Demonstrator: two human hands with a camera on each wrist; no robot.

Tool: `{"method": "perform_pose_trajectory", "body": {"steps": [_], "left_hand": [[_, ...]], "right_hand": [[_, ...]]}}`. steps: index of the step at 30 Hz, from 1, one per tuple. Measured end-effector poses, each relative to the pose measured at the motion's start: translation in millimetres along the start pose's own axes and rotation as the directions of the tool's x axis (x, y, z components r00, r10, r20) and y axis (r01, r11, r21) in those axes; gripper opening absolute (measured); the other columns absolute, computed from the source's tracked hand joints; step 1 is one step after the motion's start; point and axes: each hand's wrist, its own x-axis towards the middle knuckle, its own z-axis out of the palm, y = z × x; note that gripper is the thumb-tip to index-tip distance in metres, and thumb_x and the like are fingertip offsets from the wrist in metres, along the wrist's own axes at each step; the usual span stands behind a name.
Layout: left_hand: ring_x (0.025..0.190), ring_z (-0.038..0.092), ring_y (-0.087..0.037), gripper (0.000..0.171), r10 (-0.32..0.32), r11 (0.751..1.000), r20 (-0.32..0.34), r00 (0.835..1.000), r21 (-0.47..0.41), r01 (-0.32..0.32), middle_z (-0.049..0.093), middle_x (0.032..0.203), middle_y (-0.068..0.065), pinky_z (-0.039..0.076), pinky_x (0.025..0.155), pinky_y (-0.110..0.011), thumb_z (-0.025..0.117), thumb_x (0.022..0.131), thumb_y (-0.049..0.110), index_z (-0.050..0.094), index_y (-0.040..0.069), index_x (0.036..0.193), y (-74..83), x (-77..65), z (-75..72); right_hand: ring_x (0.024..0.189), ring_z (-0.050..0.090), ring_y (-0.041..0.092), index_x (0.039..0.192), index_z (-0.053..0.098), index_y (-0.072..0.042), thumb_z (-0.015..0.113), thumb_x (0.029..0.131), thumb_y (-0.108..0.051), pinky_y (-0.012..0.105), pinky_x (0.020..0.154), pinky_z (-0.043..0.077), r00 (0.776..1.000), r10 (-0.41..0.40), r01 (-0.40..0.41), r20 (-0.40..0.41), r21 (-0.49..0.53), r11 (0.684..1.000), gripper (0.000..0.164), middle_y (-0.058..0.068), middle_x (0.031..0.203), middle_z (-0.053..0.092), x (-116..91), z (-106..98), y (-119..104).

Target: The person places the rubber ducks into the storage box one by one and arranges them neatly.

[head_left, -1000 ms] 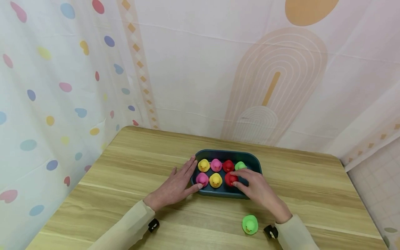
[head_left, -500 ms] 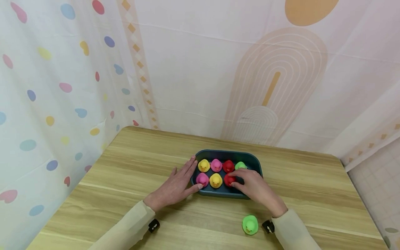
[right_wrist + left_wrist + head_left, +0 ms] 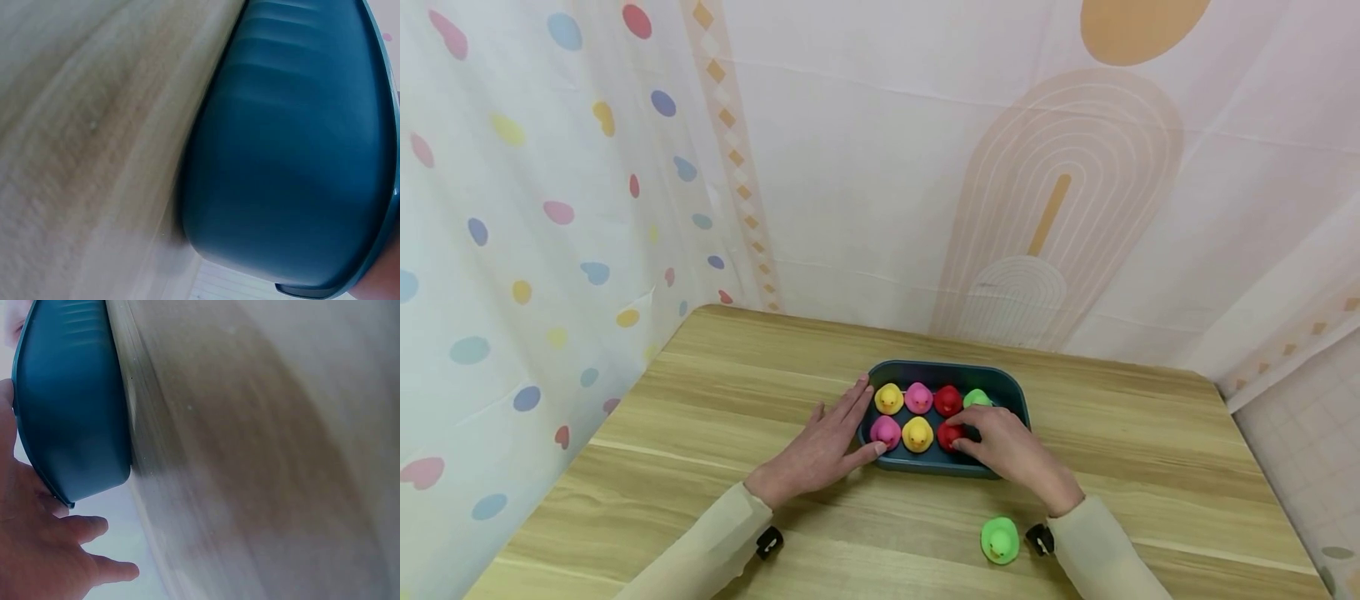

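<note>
In the head view my left hand [image 3: 822, 448] rests against the left end of a dark teal tray [image 3: 925, 467], its fingers straight along the rim. The left wrist view shows that hand's fingers at the tray's rim [image 3: 44, 478]. My right hand [image 3: 1011, 446] reaches over the tray's right side and pinches a red toy duck [image 3: 949, 435] in the front row between thumb and fingers. Left of it in that row sit a yellow duck [image 3: 917, 435] and a pink duck [image 3: 886, 432]. Only the tray's outer wall [image 3: 287, 150] shows well in the right wrist view.
Behind them stand a yellow duck [image 3: 889, 399], a pink duck [image 3: 919, 398], a red duck [image 3: 947, 400] and a partly covered green duck [image 3: 976, 398]. One green duck [image 3: 1000, 541] lies on the wooden table [image 3: 865, 533] in front. Patterned curtains [image 3: 865, 167] hang behind.
My right hand has shifted slightly left, and the red duck it pinches has moved a little left towards the yellow one. My left hand and the tray stay in place.
</note>
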Motion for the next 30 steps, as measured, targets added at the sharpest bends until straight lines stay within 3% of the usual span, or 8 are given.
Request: {"method": "perform_pose_trajectory", "body": {"steps": [10,16,22,30], "left_hand": [[0.156,0.022,-0.033,0.09,-0.005,1.0,0.008,1.0,-0.006,0.006,0.002,0.174,-0.009,0.018,0.116,-0.075,0.051,0.104,0.059,0.014,0.005,0.166,-1.9,0.2,1.8],[0.156,0.023,-0.034,0.09,-0.003,1.0,0.004,1.0,-0.013,0.003,0.003,0.174,-0.009,0.018,0.116,-0.075,0.051,0.104,0.059,0.015,0.004,0.165,-1.6,0.1,1.9],[0.156,0.023,-0.033,0.09,0.007,1.0,0.0,1.0,-0.019,-0.007,0.002,0.174,-0.01,0.017,0.116,-0.076,0.051,0.104,0.058,0.014,0.004,0.165,-1.3,0.3,1.9],[0.156,0.022,-0.032,0.09,0.001,1.0,0.006,1.0,-0.026,-0.001,0.0,0.174,-0.008,0.017,0.116,-0.075,0.051,0.104,0.058,0.013,0.004,0.166,-1.5,0.5,0.7]], "right_hand": [[0.093,0.068,0.015,0.115,0.078,-0.008,0.079,0.093,-0.017,0.039,0.086,0.059,1.0,-0.014,0.014,0.011,0.008,1.0,0.024,0.0,0.108,0.076,1.7,1.3,1.4],[0.101,0.067,0.019,0.121,0.075,-0.009,0.077,0.095,-0.02,0.045,0.093,0.056,1.0,0.01,-0.01,0.002,0.027,1.0,0.028,0.002,0.114,0.074,-2.5,-0.2,0.9],[0.119,0.064,0.026,0.126,0.073,-0.01,0.071,0.1,-0.023,0.054,0.103,0.051,0.998,0.018,-0.014,-0.06,0.059,0.998,0.029,0.005,0.127,0.07,-14.8,-2.8,-0.7],[0.12,0.064,0.029,0.126,0.074,-0.01,0.071,0.1,-0.023,0.056,0.101,0.052,0.984,0.001,0.013,-0.176,0.077,0.997,0.029,0.006,0.128,0.069,-34.8,-3.1,-6.0]]}}
